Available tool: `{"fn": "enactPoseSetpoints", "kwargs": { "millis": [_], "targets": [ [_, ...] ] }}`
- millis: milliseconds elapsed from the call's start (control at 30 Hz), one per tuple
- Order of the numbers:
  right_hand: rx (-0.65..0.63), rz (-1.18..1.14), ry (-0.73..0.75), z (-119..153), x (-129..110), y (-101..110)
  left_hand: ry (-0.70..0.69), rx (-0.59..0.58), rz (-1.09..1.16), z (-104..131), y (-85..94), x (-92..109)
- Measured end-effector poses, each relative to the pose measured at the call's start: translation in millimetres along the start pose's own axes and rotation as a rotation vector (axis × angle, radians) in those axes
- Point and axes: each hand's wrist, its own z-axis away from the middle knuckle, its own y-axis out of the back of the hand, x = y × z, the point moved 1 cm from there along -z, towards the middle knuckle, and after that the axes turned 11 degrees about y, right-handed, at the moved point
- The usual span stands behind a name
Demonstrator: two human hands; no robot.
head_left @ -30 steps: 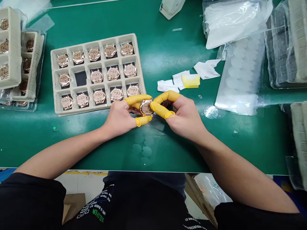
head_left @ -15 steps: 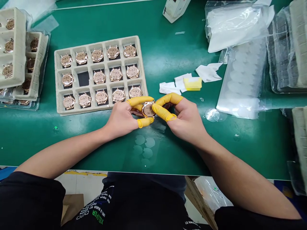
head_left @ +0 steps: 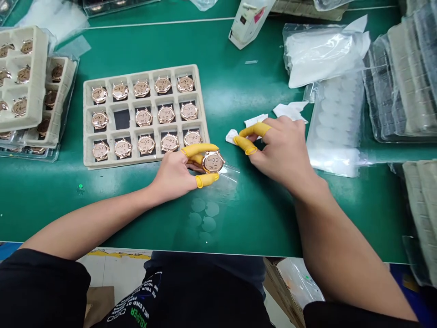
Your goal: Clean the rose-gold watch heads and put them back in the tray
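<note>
My left hand [head_left: 177,173], with yellow finger cots, grips a round rose-gold watch case [head_left: 213,162] by its edges, its marked back facing up. To the right, my right hand [head_left: 280,146], also in yellow finger cots, pinches a small white cloth [head_left: 232,135] between thumb and finger. A beige tray [head_left: 146,162] behind my left hand holds several similar watch cases. One compartment, in the middle row, second from the left, shows only a black pad [head_left: 122,119]. More white cloth pieces [head_left: 291,110] lie beyond my right hand.
Stacked trays of watch cases [head_left: 40,86] stand at the left. A bag of white cloths [head_left: 317,52], a clear sheet of round films [head_left: 336,118] and stacked trays [head_left: 403,86] are at the right. A white container [head_left: 249,23] is at the back.
My right hand has left the watch case and moved right and back, taking hold of the white cloth. My left hand still holds the watch case. The view has shifted slightly.
</note>
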Motion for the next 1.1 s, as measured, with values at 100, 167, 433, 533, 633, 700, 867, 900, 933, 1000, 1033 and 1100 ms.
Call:
{"fn": "enactPoseSetpoints", "kwargs": {
  "millis": [100,167,433,533,633,700,867,900,933,1000,1033,1100],
  "targets": [
    [-0.122,-0.214,0.032,3,-15,17,0.009,-0.001,-0.011,0,-0.1,-1],
    [-0.029,-0.325,-0.006,3,-22,30,0.007,-0.006,-0.017,0,-0.1,-1],
    [0.035,0.222,-0.084,-1,13,27,0.016,0.008,-0.026,0,1.0,0],
    [-0.08,0.315,-0.131,-3,25,20,0.019,0.006,-0.026,0,1.1,0],
    [-0.065,0.293,-0.169,-2,32,23,0.022,0.009,-0.032,0,1.1,-1],
    [-0.068,0.258,-0.142,0,38,29,0.022,0.009,-0.032,0,1.1,-1],
    [-0.033,0.248,-0.025,0,50,26,0.006,0.007,-0.037,0,1.7,0],
    [-0.016,0.258,-0.022,-1,51,22,0.006,0.006,-0.036,-1,1.9,0],
    [0.004,0.257,-0.026,-2,51,18,0.004,0.005,-0.035,-1,2.2,0],
    [0.028,0.198,-0.052,-3,51,13,-0.002,0.006,-0.035,-1,2.4,0],
    [0.038,0.148,-0.083,-3,51,12,-0.002,0.005,-0.037,-1,2.3,-1],
    [0.065,0.043,-0.166,-2,52,15,-0.001,0.004,-0.035,-1,1.8,-1]
  ]
}}
